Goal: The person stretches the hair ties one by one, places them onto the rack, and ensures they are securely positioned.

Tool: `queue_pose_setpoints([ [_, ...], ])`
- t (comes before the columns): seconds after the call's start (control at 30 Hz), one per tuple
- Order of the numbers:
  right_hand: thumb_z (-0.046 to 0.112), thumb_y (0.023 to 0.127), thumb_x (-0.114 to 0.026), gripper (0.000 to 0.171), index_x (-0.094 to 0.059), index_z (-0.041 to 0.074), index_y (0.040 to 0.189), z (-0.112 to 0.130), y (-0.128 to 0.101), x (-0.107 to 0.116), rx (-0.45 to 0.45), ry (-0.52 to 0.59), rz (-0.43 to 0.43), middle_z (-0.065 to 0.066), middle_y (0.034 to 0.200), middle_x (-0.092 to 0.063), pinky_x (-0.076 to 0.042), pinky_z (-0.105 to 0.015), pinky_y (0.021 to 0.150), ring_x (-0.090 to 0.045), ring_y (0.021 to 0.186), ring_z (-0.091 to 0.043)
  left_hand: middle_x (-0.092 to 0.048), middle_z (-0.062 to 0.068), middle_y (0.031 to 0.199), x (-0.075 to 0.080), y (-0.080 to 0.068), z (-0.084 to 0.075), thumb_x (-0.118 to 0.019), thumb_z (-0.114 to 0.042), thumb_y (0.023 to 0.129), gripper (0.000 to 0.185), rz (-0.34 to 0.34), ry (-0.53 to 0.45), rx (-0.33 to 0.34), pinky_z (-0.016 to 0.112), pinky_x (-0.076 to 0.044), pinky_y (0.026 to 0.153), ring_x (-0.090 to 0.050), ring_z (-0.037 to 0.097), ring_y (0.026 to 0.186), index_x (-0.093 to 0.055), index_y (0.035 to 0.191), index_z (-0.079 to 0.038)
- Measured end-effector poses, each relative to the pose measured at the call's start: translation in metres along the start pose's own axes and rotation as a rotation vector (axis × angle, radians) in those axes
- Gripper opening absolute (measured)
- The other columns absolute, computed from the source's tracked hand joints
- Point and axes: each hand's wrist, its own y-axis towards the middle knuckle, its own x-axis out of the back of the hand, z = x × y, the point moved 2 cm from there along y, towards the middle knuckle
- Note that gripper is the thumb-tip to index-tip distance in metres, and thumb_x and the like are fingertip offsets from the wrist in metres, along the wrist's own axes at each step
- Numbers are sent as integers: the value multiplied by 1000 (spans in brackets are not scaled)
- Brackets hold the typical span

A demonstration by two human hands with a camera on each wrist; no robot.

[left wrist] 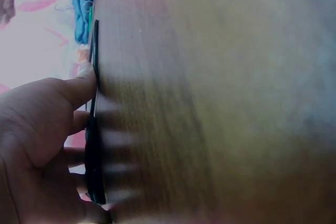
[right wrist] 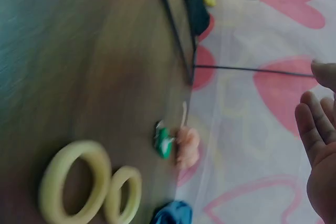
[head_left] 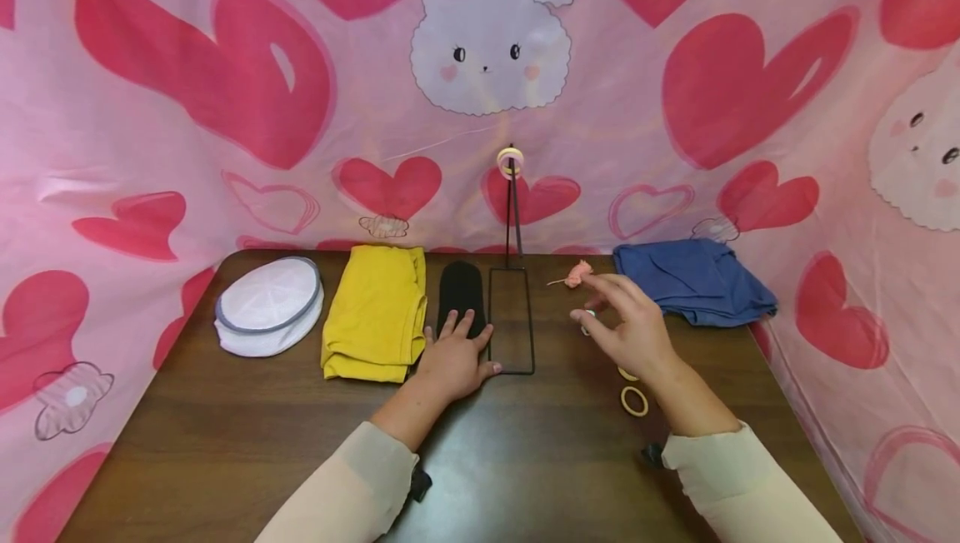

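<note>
My left hand (head_left: 452, 364) lies with fingers spread over the near end of a flat, black, round-ended item (head_left: 460, 281). Its thumb touches the base of a black wire stand (head_left: 532, 322). Pale yellow and pink rings (head_left: 511, 152) hang at the stand's top. Above the table on the right, my right hand (head_left: 633, 326) is raised, fingers loosely bent around nothing. Close by its fingertips are a pink trinket with a cord (head_left: 577, 274) and a green-and-white trinket (right wrist: 164, 142), the latter mostly hidden in the head view. Beneath its wrist lie two yellow rings (head_left: 634, 388).
A white round mesh item with a grey rim (head_left: 270, 297) sits at the table's far left, beside folded yellow cloth (head_left: 375, 310). Folded blue cloth (head_left: 690, 281) lies at the back right. Pink printed fabric (head_left: 465, 135) rises behind the dark wooden table (head_left: 517, 460).
</note>
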Motion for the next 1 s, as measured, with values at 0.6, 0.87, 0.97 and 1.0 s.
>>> queue_pose_setpoints([
  [0.6,8,77,-90,53,-71,10,127,-39,-62,22,-44,-68,308,-5,120,-69,-52,-26,77,-68,96,-23,-21,8,172,1,2,0,-58,-65,98,74,6,20,4,70,-12,120,-10,36,159,-40,161,-32],
  [0.87,-1,74,-86,52,-72,5,124,-58,-81,31,-46,-95,404,-14,122,-69,-47,-25,82,-61,108,-26,-22,9,172,1,0,0,-58,-65,98,74,8,26,5,70,-14,119,-11,36,159,-41,161,-31],
  [0.97,-4,70,-84,54,-73,4,123,-63,-85,32,-37,-98,432,-14,120,-70,-43,-28,87,-60,109,-27,-21,8,172,2,0,-1,-58,-65,97,74,10,27,7,70,-13,120,-10,36,159,-40,161,-32],
  [1.0,-5,69,-84,55,-73,5,122,-65,-86,33,-35,-98,443,-13,120,-71,-43,-28,87,-60,107,-27,-21,9,172,2,0,-1,-58,-65,97,74,10,27,8,70,-13,120,-10,36,159,-40,161,-32],
])
